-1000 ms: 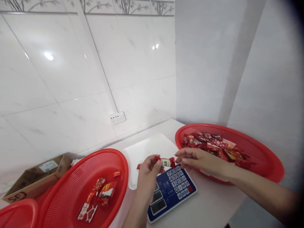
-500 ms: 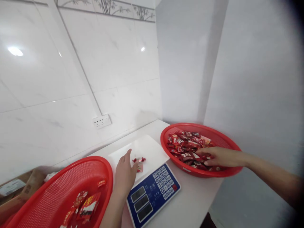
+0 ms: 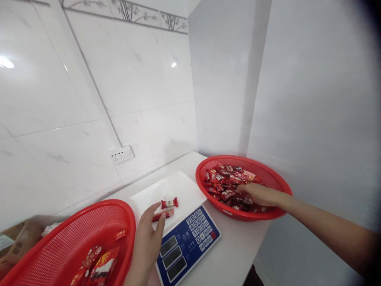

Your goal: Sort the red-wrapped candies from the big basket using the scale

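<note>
On the white pan of a blue-fronted digital scale lie two small wrapped candies. One red-and-white candy sits just beyond my left hand. The other, a red wrapped candy, lies between my left thumb and index finger, which are apart; the thumb overlaps it. My right hand reaches into the right red basket, its fingers apart and dipping among a pile of red wrapped candies. Some right fingertips are hidden, and I see nothing lifted in them.
A second red basket stands at the lower left with several red packets inside. Behind it is a cardboard box. The white table meets a tiled wall with a power socket and a grey wall at right.
The view has shifted slightly right. My left hand has drawn back a little, and the nearer candy now lies closer to it. My right hand has moved slightly within the basket.
</note>
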Available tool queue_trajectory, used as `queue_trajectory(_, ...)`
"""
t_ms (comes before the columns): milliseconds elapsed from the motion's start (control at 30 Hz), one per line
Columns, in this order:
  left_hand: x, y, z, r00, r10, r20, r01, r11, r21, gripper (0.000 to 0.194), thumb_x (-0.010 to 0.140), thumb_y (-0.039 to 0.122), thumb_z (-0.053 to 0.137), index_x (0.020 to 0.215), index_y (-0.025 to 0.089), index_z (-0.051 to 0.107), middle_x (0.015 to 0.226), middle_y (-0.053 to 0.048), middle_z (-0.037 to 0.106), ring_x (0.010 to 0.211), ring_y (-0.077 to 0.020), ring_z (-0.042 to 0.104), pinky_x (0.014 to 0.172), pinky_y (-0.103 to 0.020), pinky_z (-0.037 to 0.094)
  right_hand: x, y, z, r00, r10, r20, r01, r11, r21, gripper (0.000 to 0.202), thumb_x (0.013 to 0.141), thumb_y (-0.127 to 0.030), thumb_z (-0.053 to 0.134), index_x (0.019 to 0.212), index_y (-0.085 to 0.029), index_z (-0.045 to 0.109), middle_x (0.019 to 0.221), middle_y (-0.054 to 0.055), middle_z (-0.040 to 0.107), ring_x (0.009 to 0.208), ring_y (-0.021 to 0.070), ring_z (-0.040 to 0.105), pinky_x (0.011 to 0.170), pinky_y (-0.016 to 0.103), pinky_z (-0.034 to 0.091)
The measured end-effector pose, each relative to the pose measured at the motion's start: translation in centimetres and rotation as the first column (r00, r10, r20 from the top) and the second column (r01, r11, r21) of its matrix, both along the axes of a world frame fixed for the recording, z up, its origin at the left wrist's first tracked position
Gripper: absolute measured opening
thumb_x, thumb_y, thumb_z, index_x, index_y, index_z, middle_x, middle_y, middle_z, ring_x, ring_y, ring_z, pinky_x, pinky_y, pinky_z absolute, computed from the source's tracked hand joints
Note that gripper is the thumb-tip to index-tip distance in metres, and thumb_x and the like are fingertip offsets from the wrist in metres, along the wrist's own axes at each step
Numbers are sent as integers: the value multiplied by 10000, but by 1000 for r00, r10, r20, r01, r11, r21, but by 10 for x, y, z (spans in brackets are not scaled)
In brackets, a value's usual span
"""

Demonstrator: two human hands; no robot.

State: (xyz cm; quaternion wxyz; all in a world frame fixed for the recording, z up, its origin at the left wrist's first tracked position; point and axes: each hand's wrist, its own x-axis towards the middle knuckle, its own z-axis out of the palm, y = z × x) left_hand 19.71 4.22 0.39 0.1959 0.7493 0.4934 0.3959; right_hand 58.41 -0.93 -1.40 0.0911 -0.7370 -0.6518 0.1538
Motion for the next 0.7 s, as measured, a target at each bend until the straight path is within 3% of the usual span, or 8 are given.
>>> queue_trajectory(167, 0, -2, -3, 1000, -21, 23, 21, 1000, 3, 345, 815, 397, 478, 1079, 200, 581, 997, -92, 664, 909, -244, 618, 749, -379, 497, 9, 7, 10, 999, -32, 5, 32, 996, 81, 226, 737, -176, 449, 831, -220, 649, 798, 42, 663, 739, 215, 594, 659, 288, 431)
queue_trajectory(333, 2, 0, -7, 998, -54, 42, 54, 998, -10, 334, 818, 402, 478, 1078, 215, 573, 1046, -87, 651, 951, -237, 612, 801, -384, 486, 6, 11, 13, 999, -30, 24, 27, 992, 120, 260, 772, -206, 459, 954, -238, 642, 865, 50, 658, 804, 220, 593, 704, 292, 437)
queue_trajectory(500, 2, -2, -8, 996, -79, 48, 80, 997, -16, 336, 818, 408, 478, 1081, 222, 574, 1077, -87, 644, 976, -235, 613, 820, -387, 484, -12, 22, 0, 996, 5, 84, -15, 993, 115, 590, 634, -180, 638, 1212, -251, 540, 1088, 90, 584, 917, 243, 575, 749, 281, 421)
queue_trajectory(567, 2, -4, -8, 995, -80, 63, 81, 997, -15, 332, 815, 403, 482, 1077, 223, 578, 1075, -87, 647, 970, -232, 618, 824, -386, 487, -19, 28, -5, 993, 14, 114, -28, 992, 124, 514, 643, -154, 622, 1149, -242, 596, 1072, 100, 570, 882, 240, 579, 734, 282, 413)
queue_trajectory(633, 1, -5, -7, 994, -76, 79, 76, 997, -7, 327, 809, 394, 494, 1068, 217, 583, 1073, -90, 650, 967, -233, 620, 839, -394, 484, -24, 34, -6, 991, 10, 132, -29, 989, 146, 299, 722, -160, 543, 988, -210, 670, 997, 101, 578, 820, 222, 583, 713, 287, 405)
queue_trajectory(700, 0, -6, -7, 993, -75, 87, 75, 997, 0, 321, 803, 386, 504, 1060, 213, 588, 1085, -94, 648, 978, -237, 616, 858, -404, 478, -26, 38, -2, 990, -3, 138, -22, 984, 177, 221, 782, -172, 473, 847, -187, 684, 966, 105, 577, 805, 219, 580, 708, 295, 400)
